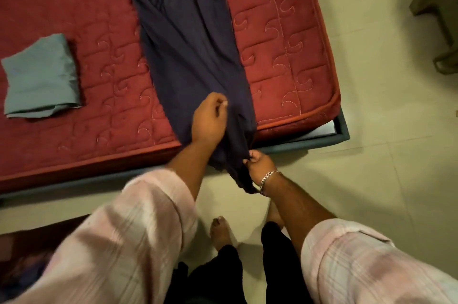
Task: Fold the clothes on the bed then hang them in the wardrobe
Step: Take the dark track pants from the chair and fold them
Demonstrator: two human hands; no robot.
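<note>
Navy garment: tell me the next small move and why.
Probably lift the hem up onto the bed. The navy garment lies lengthwise on the mattress, but its near end hangs over the edge, pinched by the right hand, while the left hand grips the cloth on the mattress. It must lie flat before folding.

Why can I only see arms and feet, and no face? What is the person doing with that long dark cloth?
The camera sits on the person's head and looks down, so you see only their arms and feet. The red bed holds a long dark garment laid flat and a small folded grey-green cloth. The left hand rests on the garment with curled fingers. The right hand, with a bracelet, pinches the end hanging off the bed's edge.
</note>
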